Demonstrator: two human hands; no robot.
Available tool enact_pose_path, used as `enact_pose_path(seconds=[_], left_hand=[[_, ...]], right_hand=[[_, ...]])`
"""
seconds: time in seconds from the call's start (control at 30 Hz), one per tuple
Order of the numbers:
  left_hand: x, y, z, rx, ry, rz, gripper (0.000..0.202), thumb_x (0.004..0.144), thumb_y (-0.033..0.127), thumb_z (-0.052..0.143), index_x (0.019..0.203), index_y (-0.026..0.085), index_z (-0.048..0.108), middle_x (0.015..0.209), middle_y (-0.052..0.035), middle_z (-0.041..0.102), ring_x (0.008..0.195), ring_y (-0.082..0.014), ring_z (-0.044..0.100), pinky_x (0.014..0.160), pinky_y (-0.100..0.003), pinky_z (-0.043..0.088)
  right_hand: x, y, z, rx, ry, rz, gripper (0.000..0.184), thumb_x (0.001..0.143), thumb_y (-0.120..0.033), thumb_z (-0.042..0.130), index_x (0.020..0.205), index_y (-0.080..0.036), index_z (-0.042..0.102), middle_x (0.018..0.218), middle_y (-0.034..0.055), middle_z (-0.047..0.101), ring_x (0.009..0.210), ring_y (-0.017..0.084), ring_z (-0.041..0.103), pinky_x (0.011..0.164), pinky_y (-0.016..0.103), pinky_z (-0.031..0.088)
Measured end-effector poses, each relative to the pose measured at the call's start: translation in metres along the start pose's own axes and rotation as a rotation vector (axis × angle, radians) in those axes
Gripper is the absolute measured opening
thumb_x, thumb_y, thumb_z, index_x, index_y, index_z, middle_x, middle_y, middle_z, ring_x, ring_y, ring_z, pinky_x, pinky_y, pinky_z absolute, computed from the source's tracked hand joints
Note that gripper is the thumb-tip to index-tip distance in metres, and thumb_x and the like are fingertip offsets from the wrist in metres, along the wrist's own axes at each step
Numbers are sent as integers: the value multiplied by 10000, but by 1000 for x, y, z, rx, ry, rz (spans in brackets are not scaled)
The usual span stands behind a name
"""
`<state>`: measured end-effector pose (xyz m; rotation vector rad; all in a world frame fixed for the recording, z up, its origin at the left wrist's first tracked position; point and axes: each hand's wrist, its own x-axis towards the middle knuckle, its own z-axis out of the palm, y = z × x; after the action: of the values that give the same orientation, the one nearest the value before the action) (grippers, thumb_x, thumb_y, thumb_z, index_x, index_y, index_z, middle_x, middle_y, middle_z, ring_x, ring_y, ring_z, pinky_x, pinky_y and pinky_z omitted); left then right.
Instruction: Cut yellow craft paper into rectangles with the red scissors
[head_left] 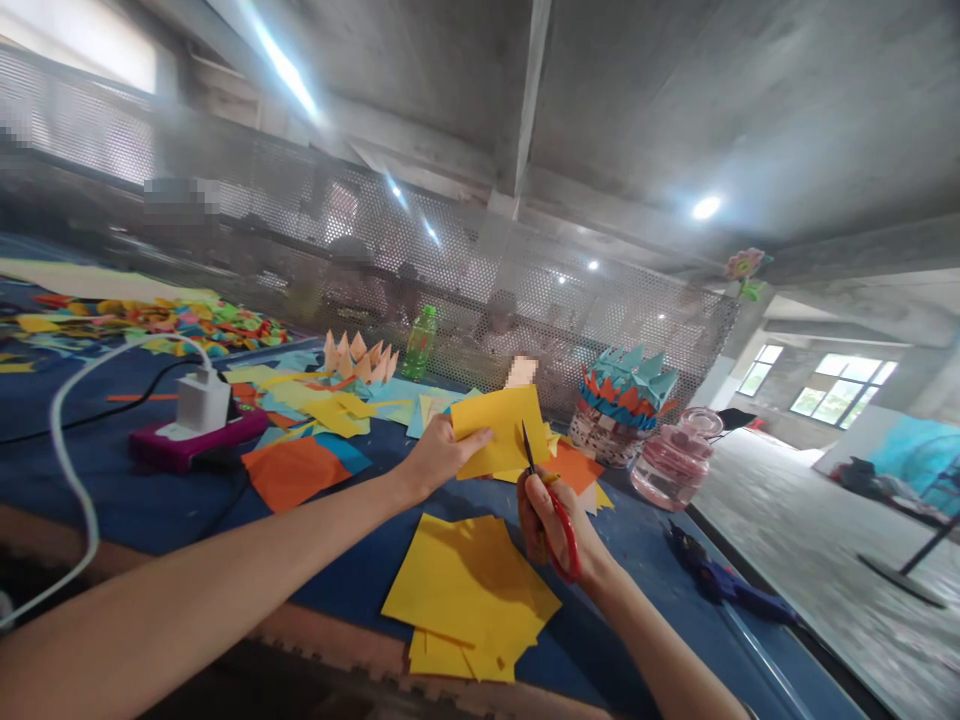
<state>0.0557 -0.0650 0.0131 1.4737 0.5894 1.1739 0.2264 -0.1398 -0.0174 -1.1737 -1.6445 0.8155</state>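
Observation:
Between thumb and fingers, my left hand (442,455) pinches the left edge of a yellow paper sheet (491,425) held up over the table. Red-handled scissors (566,535) are gripped in my right hand (536,510). Their dark blade (528,445) lies against the right part of the sheet; whether it has cut in, I cannot tell. Below both hands rests a loose stack of yellow paper (469,590) near the front edge. Behind my right hand lies an orange paper piece (574,465), partly covered.
A purple power strip (195,440) with a white charger (201,400) sits left, its cable looping forward. Right stand a pink-tinted jar (671,465), a container of folded paper (619,430) and a blue glue gun (727,580). A green bottle (420,343) and paper scraps (172,325) lie farther back.

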Motion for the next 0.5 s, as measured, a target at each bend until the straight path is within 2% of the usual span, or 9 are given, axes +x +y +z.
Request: enact_pose_path(seconds=[0.27,0.5], left_hand=[[0,-1,0,-18,-6,-16,294,667,377,676,841,141,674,811,-71,696,667,-214,652,499,-302,552],[0,1,0,-45,-3,-37,340,652,376,689,899,145,661,813,-72,701,664,-217,654,493,-300,545]], right_hand=[[-1,-3,7,118,66,78,387,836,-586,442,693,-229,396,349,-106,365,224,68,278,236,190,202],[0,-7,8,58,92,51,423,817,-614,450,665,-225,384,306,-104,347,210,66,297,225,175,214]])
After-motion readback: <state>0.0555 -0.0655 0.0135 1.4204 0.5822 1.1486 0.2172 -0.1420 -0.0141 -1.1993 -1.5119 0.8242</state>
